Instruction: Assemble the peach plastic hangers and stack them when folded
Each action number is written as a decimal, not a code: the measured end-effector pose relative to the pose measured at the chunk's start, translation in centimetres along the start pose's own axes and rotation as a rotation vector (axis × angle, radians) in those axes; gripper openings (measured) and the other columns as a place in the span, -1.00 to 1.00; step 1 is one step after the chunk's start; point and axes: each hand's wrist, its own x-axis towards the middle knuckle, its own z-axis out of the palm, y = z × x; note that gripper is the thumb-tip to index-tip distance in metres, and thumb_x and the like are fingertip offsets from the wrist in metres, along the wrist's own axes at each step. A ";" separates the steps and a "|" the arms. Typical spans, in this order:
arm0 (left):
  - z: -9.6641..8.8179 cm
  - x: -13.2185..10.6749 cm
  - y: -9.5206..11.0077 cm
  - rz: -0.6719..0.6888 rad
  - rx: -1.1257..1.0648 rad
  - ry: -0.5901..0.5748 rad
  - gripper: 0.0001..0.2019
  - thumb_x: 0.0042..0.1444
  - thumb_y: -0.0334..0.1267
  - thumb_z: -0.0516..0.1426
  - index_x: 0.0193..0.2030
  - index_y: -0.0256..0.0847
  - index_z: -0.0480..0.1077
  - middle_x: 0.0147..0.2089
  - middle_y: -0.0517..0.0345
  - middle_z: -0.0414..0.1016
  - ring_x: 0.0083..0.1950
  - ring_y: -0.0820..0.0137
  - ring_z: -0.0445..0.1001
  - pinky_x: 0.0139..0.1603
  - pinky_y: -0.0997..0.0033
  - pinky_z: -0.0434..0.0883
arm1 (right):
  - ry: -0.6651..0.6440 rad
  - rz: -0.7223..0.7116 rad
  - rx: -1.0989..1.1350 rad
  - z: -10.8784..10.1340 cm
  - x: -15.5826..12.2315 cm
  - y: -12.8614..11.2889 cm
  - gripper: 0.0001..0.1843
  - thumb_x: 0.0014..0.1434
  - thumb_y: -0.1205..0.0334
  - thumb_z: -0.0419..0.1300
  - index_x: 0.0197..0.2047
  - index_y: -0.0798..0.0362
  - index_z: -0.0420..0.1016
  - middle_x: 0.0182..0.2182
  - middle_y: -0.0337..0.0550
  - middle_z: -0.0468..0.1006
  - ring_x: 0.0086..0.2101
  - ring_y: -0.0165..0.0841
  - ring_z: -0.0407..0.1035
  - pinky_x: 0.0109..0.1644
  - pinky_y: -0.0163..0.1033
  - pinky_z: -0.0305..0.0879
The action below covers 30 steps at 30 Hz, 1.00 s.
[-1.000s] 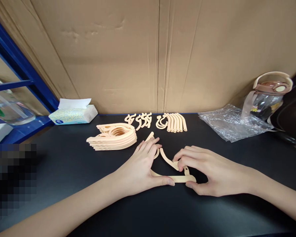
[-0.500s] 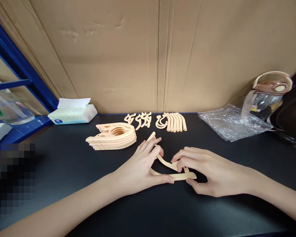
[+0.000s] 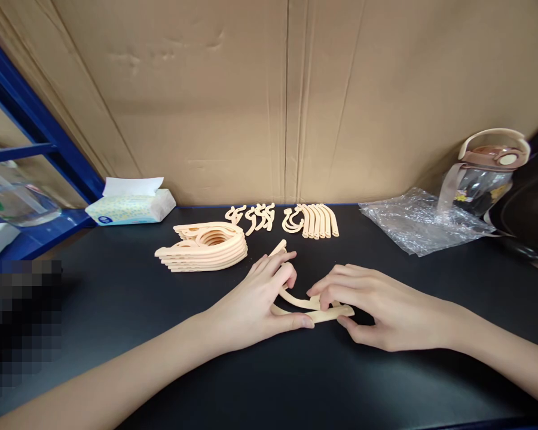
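— What have I got?
— My left hand (image 3: 251, 304) and right hand (image 3: 376, 310) each pinch an end of the peach hanger pieces (image 3: 327, 315), which lie low on the black table (image 3: 161, 358).
— Which step?
— I'd judge mid-joining. The next move calls for aligned ends and a firm press.
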 end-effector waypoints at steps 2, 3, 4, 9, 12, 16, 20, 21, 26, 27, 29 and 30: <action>0.0 0.0 0.0 -0.001 0.001 -0.004 -0.61 0.07 0.10 0.23 -0.25 -0.11 0.20 0.30 -0.08 0.20 0.42 0.03 0.00 0.23 -0.09 0.28 | 0.004 -0.012 0.008 0.0 0.0 0.0 -0.65 0.02 0.59 0.08 -0.18 0.00 0.35 -0.10 -0.26 0.50 -0.16 -0.38 0.29 -0.06 -0.24 0.25; 0.0 -0.1 0.0 -0.006 0.005 -0.006 -0.61 0.07 0.10 0.23 -0.23 -0.10 0.19 0.28 -0.10 0.22 0.43 0.04 -0.02 0.24 -0.09 0.26 | 0.005 -0.017 0.010 0.0 0.1 0.0 -0.64 0.03 0.59 0.07 -0.16 0.00 0.36 -0.09 -0.25 0.50 -0.15 -0.38 0.29 -0.05 -0.24 0.25; 0.0 -0.1 0.0 -0.013 0.010 -0.008 -0.60 0.08 0.10 0.22 -0.22 -0.10 0.18 0.27 -0.12 0.24 0.43 0.05 -0.03 0.26 -0.10 0.24 | 0.006 -0.021 0.011 0.0 0.1 0.0 -0.63 0.05 0.60 0.07 -0.15 -0.01 0.37 -0.09 -0.25 0.50 -0.13 -0.38 0.30 -0.03 -0.23 0.25; 0.1 -0.2 -0.1 -0.042 0.038 -0.021 -0.57 0.10 0.13 0.19 -0.13 -0.10 0.17 0.32 -0.17 0.16 0.45 0.05 -0.08 0.27 -0.13 0.21 | 0.012 -0.024 0.012 0.1 -0.1 0.2 -0.62 0.13 0.58 0.05 -0.08 -0.01 0.41 -0.03 -0.23 0.49 -0.07 -0.38 0.29 0.03 -0.22 0.24; 0.2 -0.2 -0.2 -0.049 0.046 -0.037 -0.55 0.11 0.14 0.17 -0.07 -0.11 0.17 0.36 -0.19 0.09 0.46 0.04 -0.11 0.25 -0.12 0.24 | 0.020 -0.028 0.013 0.2 -0.1 0.3 -0.62 0.16 0.57 0.04 -0.06 -0.02 0.41 -0.03 -0.23 0.49 -0.05 -0.39 0.30 0.05 -0.22 0.24; 0.2 -0.2 -0.2 -0.044 0.060 -0.046 -0.51 0.12 0.16 0.16 -0.02 -0.13 0.15 0.39 -0.24 0.03 0.44 0.01 -0.06 0.26 -0.18 0.22 | 0.021 -0.027 0.006 0.3 -0.1 0.4 -0.63 0.17 0.56 0.05 -0.06 -0.02 0.41 -0.04 -0.23 0.50 -0.06 -0.39 0.31 0.04 -0.22 0.25; 0.2 -0.2 -0.4 -0.017 0.054 -0.053 -0.48 0.15 0.15 0.14 0.07 -0.14 0.12 0.39 -0.23 0.04 0.45 0.03 -0.06 0.30 -0.22 0.17 | 0.029 -0.025 0.007 0.3 -0.2 0.4 -0.62 0.17 0.56 0.04 -0.04 -0.03 0.41 -0.04 -0.23 0.50 -0.06 -0.38 0.32 0.04 -0.21 0.27; 0.2 -0.1 -0.4 -0.009 0.052 -0.050 -0.46 0.15 0.15 0.13 0.10 -0.14 0.12 0.39 -0.23 0.04 0.45 0.02 -0.06 0.30 -0.22 0.16 | 0.031 -0.025 0.008 0.3 -0.2 0.4 -0.61 0.18 0.55 0.04 -0.03 -0.04 0.40 -0.05 -0.23 0.50 -0.06 -0.38 0.32 0.04 -0.21 0.27; 0.4 -0.1 -0.6 0.007 0.043 -0.042 -0.42 0.15 0.14 0.14 0.18 -0.14 0.12 0.41 -0.18 0.02 0.47 0.04 -0.13 0.31 -0.18 0.19 | 0.036 -0.016 0.019 0.2 -0.3 0.3 -0.60 0.18 0.56 0.02 -0.01 -0.03 0.36 -0.03 -0.19 0.48 -0.06 -0.37 0.33 0.04 -0.22 0.29; 0.4 -0.2 -0.6 0.006 0.038 -0.036 -0.42 0.15 0.13 0.15 0.18 -0.13 0.12 0.41 -0.16 0.00 0.47 0.05 -0.15 0.31 -0.17 0.20 | 0.035 -0.012 0.019 0.2 -0.3 0.3 -0.60 0.18 0.56 0.02 0.00 -0.02 0.36 -0.03 -0.18 0.48 -0.06 -0.37 0.33 0.03 -0.21 0.29; 0.4 -0.2 -0.6 0.002 0.033 -0.027 -0.41 0.14 0.12 0.17 0.18 -0.12 0.13 0.43 -0.13 -0.05 0.47 0.07 -0.16 0.33 -0.13 0.20 | 0.033 -0.001 0.014 0.2 -0.3 0.4 -0.60 0.18 0.55 0.01 0.01 -0.03 0.34 -0.05 -0.17 0.47 -0.09 -0.36 0.34 0.01 -0.21 0.30; 0.5 -0.2 -0.5 0.001 0.033 -0.027 -0.41 0.13 0.12 0.17 0.18 -0.12 0.14 0.44 -0.12 -0.07 0.47 0.07 -0.16 0.33 -0.12 0.20 | 0.031 0.004 0.011 0.3 -0.3 0.4 -0.60 0.19 0.54 0.01 0.01 -0.03 0.34 -0.06 -0.17 0.47 -0.10 -0.35 0.34 0.00 -0.20 0.30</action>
